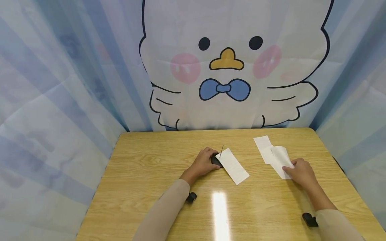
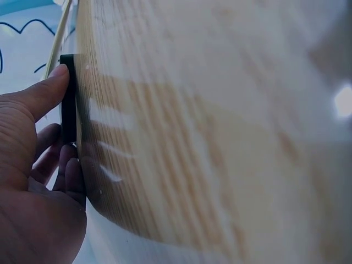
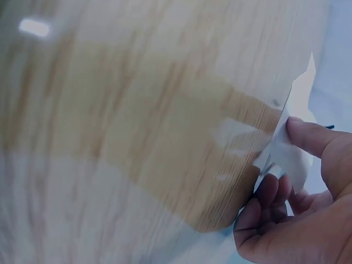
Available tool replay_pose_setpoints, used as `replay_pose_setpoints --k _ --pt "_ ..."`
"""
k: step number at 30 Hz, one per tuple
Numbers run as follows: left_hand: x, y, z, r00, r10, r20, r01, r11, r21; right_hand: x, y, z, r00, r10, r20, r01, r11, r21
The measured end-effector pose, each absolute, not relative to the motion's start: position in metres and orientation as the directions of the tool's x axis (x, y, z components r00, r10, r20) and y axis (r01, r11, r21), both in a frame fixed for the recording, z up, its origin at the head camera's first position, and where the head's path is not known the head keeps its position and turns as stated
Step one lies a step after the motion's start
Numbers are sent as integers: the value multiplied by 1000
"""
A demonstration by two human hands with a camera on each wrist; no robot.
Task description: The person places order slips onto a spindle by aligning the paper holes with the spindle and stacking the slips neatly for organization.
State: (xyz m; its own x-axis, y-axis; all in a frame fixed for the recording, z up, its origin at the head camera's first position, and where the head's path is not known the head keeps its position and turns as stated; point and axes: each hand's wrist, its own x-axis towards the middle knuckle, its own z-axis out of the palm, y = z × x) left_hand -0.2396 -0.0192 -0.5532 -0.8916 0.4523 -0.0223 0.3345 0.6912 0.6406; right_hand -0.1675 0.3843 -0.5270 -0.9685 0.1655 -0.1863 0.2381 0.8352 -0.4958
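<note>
In the head view my left hand [image 1: 204,163] grips the black base [image 1: 215,160] of a bill spike, whose thin metal pin [image 1: 222,150] points up. One white paper slip [image 1: 234,169] lies against the pin, its upper corner at the base and the rest slanting down to the right. The left wrist view shows thumb and fingers around the base edge [image 2: 68,104]. To the right, my right hand [image 1: 302,173] pinches a bent white slip [image 1: 281,157] between thumb and fingers. Under and beyond it lies another slip [image 1: 262,147], partly covered.
A wood-grain table [image 1: 144,187] carries everything, with a bright light reflection near its front. Behind it hangs a curtain [image 1: 223,113] with a cartoon bird. Black wrist devices [image 1: 191,197] are strapped on both wrists.
</note>
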Motion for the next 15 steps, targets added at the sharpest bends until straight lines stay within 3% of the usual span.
replay_pose_setpoints --k 7,15 --pt "-239 -19 -552 -890 455 -22 339 694 635 -167 386 -527 -946 215 -242 316 775 -548" --pt "-237 -19 -548 -891 454 -19 340 693 636 -165 387 -527 -953 208 -222 300 763 -573"
